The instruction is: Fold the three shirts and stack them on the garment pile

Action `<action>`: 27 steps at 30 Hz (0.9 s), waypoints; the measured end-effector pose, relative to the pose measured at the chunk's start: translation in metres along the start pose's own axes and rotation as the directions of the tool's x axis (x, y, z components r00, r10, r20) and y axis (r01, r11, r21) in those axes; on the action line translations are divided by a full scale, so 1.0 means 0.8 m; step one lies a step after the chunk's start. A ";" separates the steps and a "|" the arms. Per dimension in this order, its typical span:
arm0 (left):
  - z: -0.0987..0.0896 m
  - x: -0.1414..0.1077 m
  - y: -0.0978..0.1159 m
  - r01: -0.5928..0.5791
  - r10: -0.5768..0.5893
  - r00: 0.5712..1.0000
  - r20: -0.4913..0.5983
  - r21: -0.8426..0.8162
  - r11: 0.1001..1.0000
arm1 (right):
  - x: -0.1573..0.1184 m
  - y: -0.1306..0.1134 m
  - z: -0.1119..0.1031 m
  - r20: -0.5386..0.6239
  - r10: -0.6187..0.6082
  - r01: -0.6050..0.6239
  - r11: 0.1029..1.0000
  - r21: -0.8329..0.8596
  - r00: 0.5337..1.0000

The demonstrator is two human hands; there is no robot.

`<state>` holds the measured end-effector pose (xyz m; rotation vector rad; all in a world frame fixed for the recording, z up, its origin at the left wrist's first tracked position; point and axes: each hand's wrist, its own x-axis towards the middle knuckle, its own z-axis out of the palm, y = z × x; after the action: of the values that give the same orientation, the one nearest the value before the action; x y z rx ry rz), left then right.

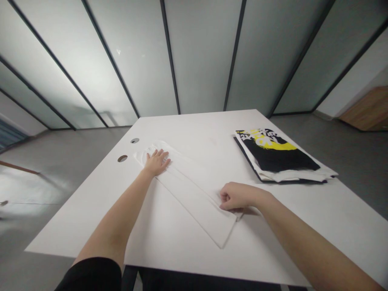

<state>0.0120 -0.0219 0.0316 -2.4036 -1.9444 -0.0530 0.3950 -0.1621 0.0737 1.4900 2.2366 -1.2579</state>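
Observation:
A white garment (194,198), folded into a long narrow strip, lies slantwise on the white table (188,125). Its far left end looks crumpled, while the near right end has a straight edge and a corner. My left hand (157,162) presses flat on the far end, fingers spread. At the near end, my right hand (238,196) is closed, its fingers curled at the garment's right edge, apparently gripping the cloth. The fingertips there are partly hidden.
A stack of folded garments (281,155), the top one black with yellow and white print, lies at the table's right side. Two round holes (122,158) pierce the tabletop at left. A frosted glass partition (200,60) stands behind the table.

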 end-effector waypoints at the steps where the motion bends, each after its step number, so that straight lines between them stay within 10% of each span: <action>1: -0.002 -0.003 0.006 0.022 -0.021 0.998 -0.056 0.018 1.000 | -0.002 -0.004 0.002 0.036 0.012 -0.013 1.000 0.028 0.999; 6: -0.005 -0.026 0.062 0.235 -0.229 0.949 -0.215 0.002 0.972 | 0.002 -0.017 0.011 0.026 -0.051 0.053 0.995 -0.081 0.998; 12: 0.010 -0.019 0.097 0.435 -0.433 0.900 0.045 -0.076 0.897 | 0.024 -0.020 0.025 -0.345 -0.265 0.130 0.920 -0.370 0.900; 27: 0.025 0.092 0.089 0.119 -0.112 0.990 0.088 -0.086 0.989 | 0.041 -0.041 0.057 -0.245 -0.477 0.364 0.845 -0.392 0.844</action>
<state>0.0968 0.0359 0.0150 -2.3819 -2.1626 -0.0484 0.3387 -0.1776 0.0454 1.1815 2.9517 -0.6783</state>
